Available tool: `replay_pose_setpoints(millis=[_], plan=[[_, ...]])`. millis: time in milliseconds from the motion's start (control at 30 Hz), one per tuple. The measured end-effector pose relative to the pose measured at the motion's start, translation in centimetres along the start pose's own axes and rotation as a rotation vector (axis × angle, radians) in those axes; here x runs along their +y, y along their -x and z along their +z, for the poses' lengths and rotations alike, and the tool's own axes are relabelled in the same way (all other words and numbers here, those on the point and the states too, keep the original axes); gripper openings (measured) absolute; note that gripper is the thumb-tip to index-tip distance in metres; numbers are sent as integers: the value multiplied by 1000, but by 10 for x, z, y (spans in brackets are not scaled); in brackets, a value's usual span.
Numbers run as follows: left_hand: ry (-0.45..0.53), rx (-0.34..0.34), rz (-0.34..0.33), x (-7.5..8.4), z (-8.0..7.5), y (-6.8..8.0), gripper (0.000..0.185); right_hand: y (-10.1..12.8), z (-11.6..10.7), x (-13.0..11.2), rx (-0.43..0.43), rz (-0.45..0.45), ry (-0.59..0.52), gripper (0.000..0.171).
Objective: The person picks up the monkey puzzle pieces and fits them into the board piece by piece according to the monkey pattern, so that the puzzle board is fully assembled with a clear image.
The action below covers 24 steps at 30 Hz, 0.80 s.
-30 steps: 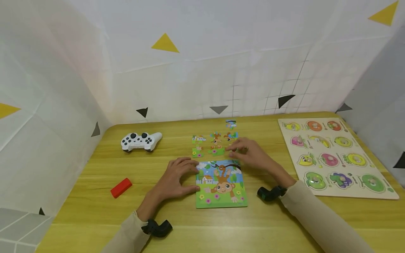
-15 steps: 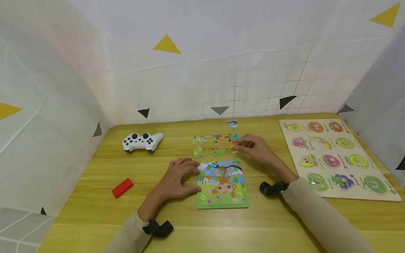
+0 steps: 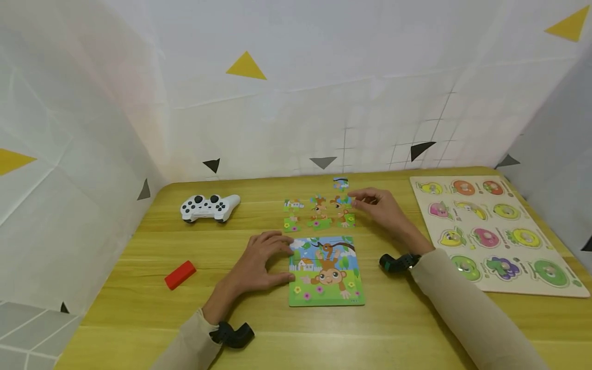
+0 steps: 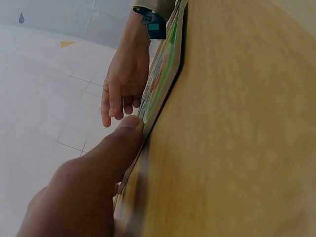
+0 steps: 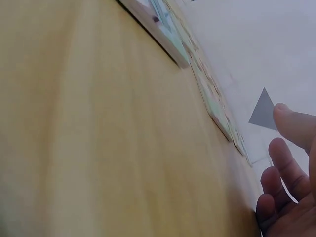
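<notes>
In the head view, a square picture board with a cartoon monkey lies flat in the middle of the table. My left hand rests at its left edge, and in the left wrist view the thumb touches that edge. Several jigsaw pieces lie just behind the board, forming part of a similar monkey picture. One more piece, showing a branch and sky, lies apart at the back. My right hand hovers beside the right-hand pieces, its fingers spread and holding nothing in the right wrist view.
A white game controller lies at the back left, with a red block nearer the front. On the right is a large wooden fruit puzzle board. A pale patterned cloth stands behind the wooden table.
The right hand has moved back and to the right, away from the lower right piece, which now shows beside the others. My left hand stays at the board's edge.
</notes>
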State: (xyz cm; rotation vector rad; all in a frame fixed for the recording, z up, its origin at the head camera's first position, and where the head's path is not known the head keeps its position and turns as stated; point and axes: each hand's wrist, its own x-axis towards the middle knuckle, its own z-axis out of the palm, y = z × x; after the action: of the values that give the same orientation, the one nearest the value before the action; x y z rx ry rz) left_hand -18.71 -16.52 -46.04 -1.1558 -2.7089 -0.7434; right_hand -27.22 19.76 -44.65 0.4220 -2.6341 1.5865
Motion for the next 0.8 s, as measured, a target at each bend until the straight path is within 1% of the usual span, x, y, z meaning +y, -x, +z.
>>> replay_pose_setpoints(millis=[133,233,333,433,467,500,700,733,800], plan=[[-3,1,1,0,0,0,46,-6,-2,1,8,0,7,33],[0,3,3,0,0,0,46,-11,-2,2,22,25,0,34],[2,5,5,1,0,0,45,-15,-3,2,24,35,20,35],[0,6,6,1,0,0,45,-19,-4,4,24,25,54,34],[-1,5,6,1,0,0,45,-21,-4,4,21,19,61,33],[-2,5,6,1,0,0,45,-21,-4,0,15,26,61,33],[-6,3,10,0,0,0,45,-31,-6,3,-22,30,80,31],[-7,4,11,0,0,0,46,-34,-6,8,-21,26,87,31],[-11,5,11,0,1,0,46,-37,-6,9,-33,36,101,32]])
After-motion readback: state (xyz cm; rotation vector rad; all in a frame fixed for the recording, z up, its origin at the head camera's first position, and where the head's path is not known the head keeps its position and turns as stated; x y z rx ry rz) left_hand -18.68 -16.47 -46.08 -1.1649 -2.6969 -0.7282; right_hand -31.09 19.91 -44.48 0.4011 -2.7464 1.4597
